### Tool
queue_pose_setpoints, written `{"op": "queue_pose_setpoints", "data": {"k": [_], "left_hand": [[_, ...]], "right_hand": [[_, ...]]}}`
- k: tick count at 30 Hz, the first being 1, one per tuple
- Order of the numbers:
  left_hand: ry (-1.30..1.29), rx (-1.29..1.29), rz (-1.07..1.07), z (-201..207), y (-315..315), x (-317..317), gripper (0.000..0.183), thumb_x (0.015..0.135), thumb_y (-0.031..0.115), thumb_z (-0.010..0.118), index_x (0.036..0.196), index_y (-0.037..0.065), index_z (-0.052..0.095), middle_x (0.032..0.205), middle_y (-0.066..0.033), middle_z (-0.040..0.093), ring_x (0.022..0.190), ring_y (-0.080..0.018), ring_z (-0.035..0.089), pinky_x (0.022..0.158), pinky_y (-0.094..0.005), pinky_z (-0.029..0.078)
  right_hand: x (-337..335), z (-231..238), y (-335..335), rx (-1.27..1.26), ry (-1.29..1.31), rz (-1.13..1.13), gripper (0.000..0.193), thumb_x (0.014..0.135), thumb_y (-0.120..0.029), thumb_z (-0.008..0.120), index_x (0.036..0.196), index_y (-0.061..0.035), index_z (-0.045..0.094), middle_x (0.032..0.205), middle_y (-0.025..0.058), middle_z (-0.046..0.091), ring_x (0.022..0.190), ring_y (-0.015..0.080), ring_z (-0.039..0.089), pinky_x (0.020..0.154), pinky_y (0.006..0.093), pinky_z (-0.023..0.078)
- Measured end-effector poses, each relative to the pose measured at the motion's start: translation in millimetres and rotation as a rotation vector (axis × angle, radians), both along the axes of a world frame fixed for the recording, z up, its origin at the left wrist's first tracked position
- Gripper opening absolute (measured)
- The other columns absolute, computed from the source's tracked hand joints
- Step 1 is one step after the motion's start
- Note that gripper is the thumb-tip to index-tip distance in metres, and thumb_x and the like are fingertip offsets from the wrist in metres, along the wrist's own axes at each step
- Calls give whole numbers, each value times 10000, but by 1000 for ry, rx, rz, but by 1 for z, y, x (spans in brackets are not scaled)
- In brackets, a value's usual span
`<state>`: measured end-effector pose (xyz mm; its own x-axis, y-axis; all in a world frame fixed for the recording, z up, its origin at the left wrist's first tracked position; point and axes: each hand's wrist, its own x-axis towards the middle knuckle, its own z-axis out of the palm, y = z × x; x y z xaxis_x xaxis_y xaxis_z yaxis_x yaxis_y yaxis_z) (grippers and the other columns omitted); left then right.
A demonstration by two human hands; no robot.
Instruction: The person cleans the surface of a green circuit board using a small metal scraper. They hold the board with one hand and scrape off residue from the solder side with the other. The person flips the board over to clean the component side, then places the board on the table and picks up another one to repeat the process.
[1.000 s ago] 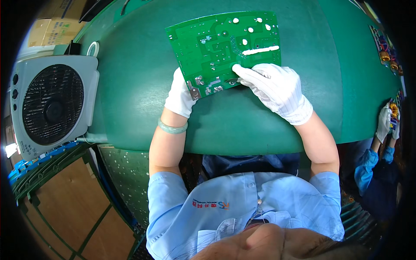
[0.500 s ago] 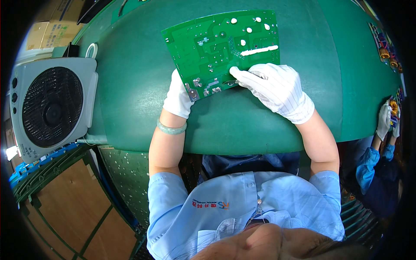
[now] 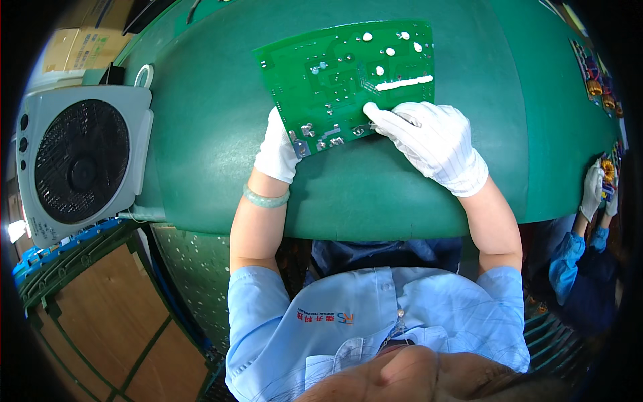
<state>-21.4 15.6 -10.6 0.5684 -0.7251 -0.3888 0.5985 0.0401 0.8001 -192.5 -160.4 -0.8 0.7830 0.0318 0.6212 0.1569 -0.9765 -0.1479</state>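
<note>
A green circuit board [image 3: 301,80] is held up, tilted, above the table, its soldered side showing white blobs and one long white strip. My left hand [image 3: 275,151], in a white glove, grips its lower left corner; the fingers are hidden behind the board. My right hand [image 3: 432,141], in a white striped glove, is closed at the board's lower edge, one fingertip over its surface. A slim dark metal tool [image 3: 362,128] seems to stick out of its pinch toward the solder joints; its kind is unclear.
The green table [image 3: 201,134] lies under the board. A grey box fan [image 3: 84,164] stands at the left, near cardboard boxes [image 3: 77,50]. At the far right, a co-worker's gloved hands [image 3: 593,191] hold a board with copper coils; more populated boards [image 3: 593,80] lie beyond.
The board has shifted slightly down and right, toward me. My right hand has moved slightly right along its lower edge; my left hand keeps its grip.
</note>
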Motion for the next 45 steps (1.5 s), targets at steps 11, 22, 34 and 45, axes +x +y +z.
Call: {"op": "queue_pose_setpoints", "data": {"k": [11,22,34,45], "left_hand": [[111,-83,-23,-10,3,4,414,1029,341,472,1294,32,551,1166,-135,671,983,-247,700,800,-409,624],[160,102,41,-7,-5,7,220,997,223,578,1172,90,575,1008,-60,663,828,-162,682,651,-321,594],[161,79,36,-4,-5,7,224,988,227,602,1164,91,577,1008,-58,666,815,-151,682,649,-321,590],[137,37,4,-9,-3,8,252,987,261,609,1169,89,577,1024,-54,669,839,-143,683,656,-314,587]], "right_hand": [[-3,11,2,-65,70,20,390,801,-174,694,1191,-166,715,753,-11,594,603,149,572,488,297,427],[-3,15,2,-77,57,83,396,804,-141,709,1200,-128,715,781,7,607,649,148,593,505,297,424],[-5,20,13,20,48,11,405,761,-168,780,1163,-161,730,760,-16,619,616,143,593,498,297,431],[-4,14,13,32,57,-14,500,693,-63,826,1175,-163,742,787,18,673,635,168,627,524,295,454]]}}
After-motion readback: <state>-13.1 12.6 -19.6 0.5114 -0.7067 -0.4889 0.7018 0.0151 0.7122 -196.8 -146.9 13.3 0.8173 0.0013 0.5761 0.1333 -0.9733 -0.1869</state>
